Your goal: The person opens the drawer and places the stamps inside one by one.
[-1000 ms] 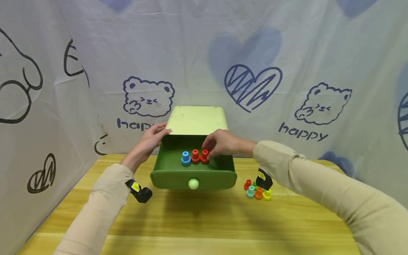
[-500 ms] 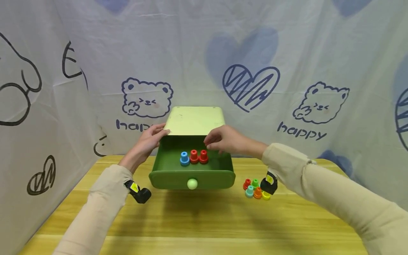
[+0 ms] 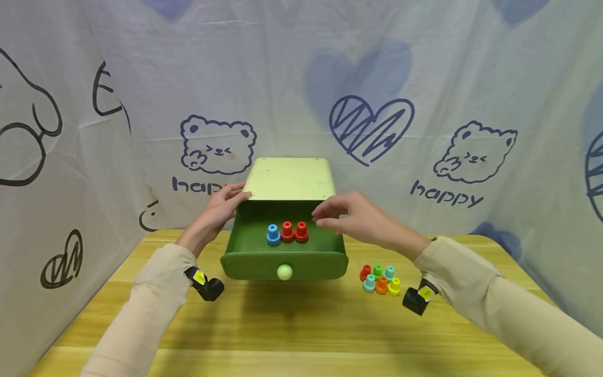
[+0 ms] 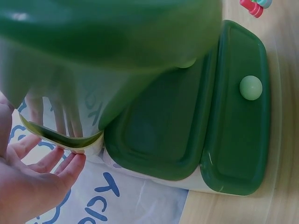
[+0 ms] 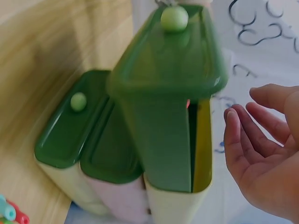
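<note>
Three pegs already stand upright in a row inside the pulled-out green drawer: a blue peg at the left, then a first red peg and a second red peg. Six remain outside, grouped on the tabletop to the drawer's right: a red one, a green one, two teal ones, an orange one and a yellow one. The drawer is not yet pushed in. The right hand, by the drawer's right side, has its thumb and half-bent fingers apart; it is blurred, but seems to hold nothing. The left hand rests spread against the cabinet's front left corner, thumb on top.
</note>
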Demonstrator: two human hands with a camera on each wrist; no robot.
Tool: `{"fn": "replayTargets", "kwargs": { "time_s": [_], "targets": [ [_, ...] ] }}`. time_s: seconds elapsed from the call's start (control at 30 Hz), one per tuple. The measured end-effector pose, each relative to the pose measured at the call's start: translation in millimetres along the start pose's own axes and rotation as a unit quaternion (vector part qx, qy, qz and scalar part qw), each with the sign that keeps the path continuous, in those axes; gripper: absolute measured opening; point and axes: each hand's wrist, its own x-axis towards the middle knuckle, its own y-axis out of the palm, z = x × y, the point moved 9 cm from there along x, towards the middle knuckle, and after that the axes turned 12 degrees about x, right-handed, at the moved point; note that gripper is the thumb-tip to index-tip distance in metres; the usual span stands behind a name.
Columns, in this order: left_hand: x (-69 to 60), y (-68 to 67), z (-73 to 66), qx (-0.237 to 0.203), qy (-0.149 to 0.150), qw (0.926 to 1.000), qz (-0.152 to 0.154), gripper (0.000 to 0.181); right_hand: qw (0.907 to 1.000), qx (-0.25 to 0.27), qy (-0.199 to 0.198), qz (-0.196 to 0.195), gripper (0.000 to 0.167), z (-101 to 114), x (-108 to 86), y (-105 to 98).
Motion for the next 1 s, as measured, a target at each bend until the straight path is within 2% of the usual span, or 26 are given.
{"fn": "replayTargets", "kwargs": {
  "time_s": [0.17,0.33,0.53,0.63,0.8,1.0],
  "targets": [
    [1.0,0.4,-1.1,-0.003,0.004,1.0000,-0.001,0.065,0.9987,0.040,-0.026,-0.018,0.021,11,-18.1,5],
    [0.7,1.3,-1.0,-0.005,0.004,1.0000,0.000,0.064,0.9947,0.087,-0.044,-0.033,0.021,15,-26.7,15],
    [0.3,2.3,0.3,-0.005,0.001,1.0000,0.006,0.065,0.9916,0.101,-0.074,-0.032,0.018,22,-37.9,33],
    [-0.1,0.9,0.2,-0.001,0.003,1.0000,0.003,0.065,0.9896,0.110,-0.080,-0.044,0.018,23,-45.3,43],
    [-0.8,0.7,-0.9,0.004,0.002,1.0000,0.003,0.065,0.9906,0.097,-0.067,-0.069,0.018,14,-54.8,62],
    [-1.3,1.3,-1.4,0.002,0.001,1.0000,0.003,0.065,0.9928,0.045,-0.034,-0.106,0.015,-2,-53.9,79]
  ]
}}
